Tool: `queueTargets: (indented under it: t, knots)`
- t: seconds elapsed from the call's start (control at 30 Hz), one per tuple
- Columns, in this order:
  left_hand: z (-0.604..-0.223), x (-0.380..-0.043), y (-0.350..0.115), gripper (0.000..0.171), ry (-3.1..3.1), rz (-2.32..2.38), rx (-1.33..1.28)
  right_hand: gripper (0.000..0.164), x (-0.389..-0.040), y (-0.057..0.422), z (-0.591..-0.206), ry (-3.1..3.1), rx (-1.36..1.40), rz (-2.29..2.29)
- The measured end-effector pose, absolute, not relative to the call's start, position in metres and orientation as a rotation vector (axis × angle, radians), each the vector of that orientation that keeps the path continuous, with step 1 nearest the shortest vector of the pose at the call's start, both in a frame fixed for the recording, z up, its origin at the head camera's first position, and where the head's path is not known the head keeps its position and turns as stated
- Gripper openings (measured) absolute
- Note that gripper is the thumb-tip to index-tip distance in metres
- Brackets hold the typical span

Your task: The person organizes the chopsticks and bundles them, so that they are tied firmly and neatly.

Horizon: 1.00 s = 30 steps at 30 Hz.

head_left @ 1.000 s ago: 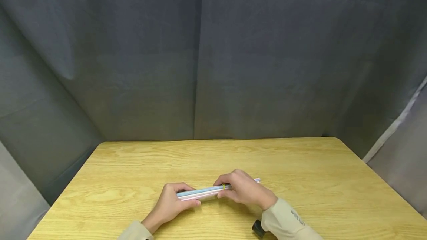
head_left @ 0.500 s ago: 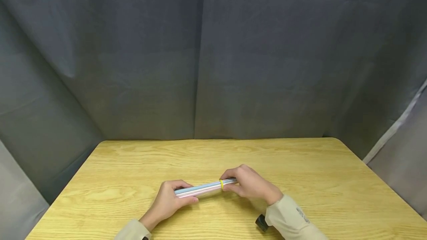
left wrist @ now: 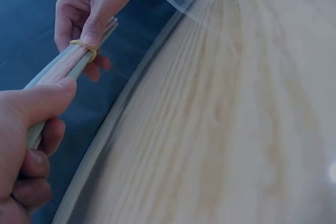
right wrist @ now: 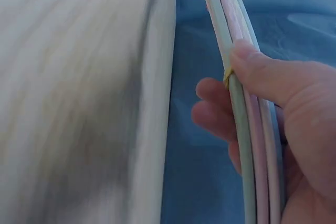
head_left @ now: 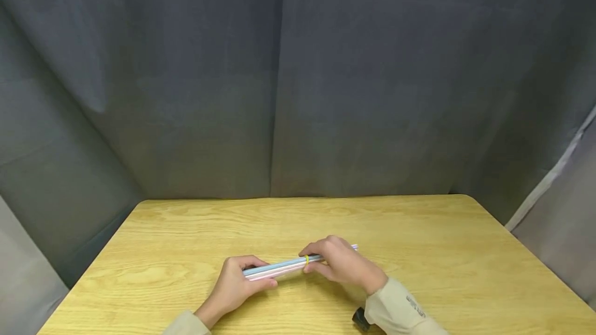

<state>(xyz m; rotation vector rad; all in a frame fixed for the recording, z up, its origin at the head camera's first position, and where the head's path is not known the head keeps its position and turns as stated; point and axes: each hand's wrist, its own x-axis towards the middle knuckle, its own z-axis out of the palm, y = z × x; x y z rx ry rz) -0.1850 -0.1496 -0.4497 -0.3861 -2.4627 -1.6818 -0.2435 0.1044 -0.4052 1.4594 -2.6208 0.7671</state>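
A bundle of slender pastel sticks (head_left: 279, 269), light blue, white and pink, is held slanting between both hands above the near part of the table. The left hand (head_left: 235, 282) grips its left end between thumb and fingers. Around the bundle sits a yellow rubber band (head_left: 307, 260). At the band, the right hand (head_left: 342, 262) pinches the sticks, and their far ends poke out past its knuckles. In the right wrist view the right thumb presses on the sticks right beside the rubber band (right wrist: 228, 76), with the other fingers behind them. The left palm hides the left ends.
The wood-grain table (head_left: 195, 231) has rounded far corners. Dark grey cloth (head_left: 372, 92) hangs behind it and at both sides. A small black object (head_left: 360, 319) sits at the right sleeve's cuff. The table's near edge (right wrist: 157, 129) runs beside the hands.
The right hand shifted rightward along the bundle, then came back left to the rubber band. The left hand keeps its hold, having moved slightly left.
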Motion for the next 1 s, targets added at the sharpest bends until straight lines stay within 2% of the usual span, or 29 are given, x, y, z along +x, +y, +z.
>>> queueTargets:
  t: [0.23,0.53,0.77,1.0]
  knots:
    - [-0.45,-0.185,-0.145,0.026,-2.5,-1.649,-0.508,0.025,-0.236,0.093,-0.407,-2.689,1.507,0.778]
    - [-0.454,-0.186,-0.149,0.027,-2.516,-1.611,-0.404,0.038,-0.241,0.108,-0.401,-2.761,1.396,0.752]
    - [-0.455,-0.189,-0.149,0.027,-2.493,-1.607,-0.377,0.023,-0.247,0.112,-0.401,-2.74,1.395,0.849]
    - [-0.456,-0.188,-0.149,0.028,-2.485,-1.657,-0.373,0.018,-0.244,0.107,-0.402,-2.649,1.419,0.835]
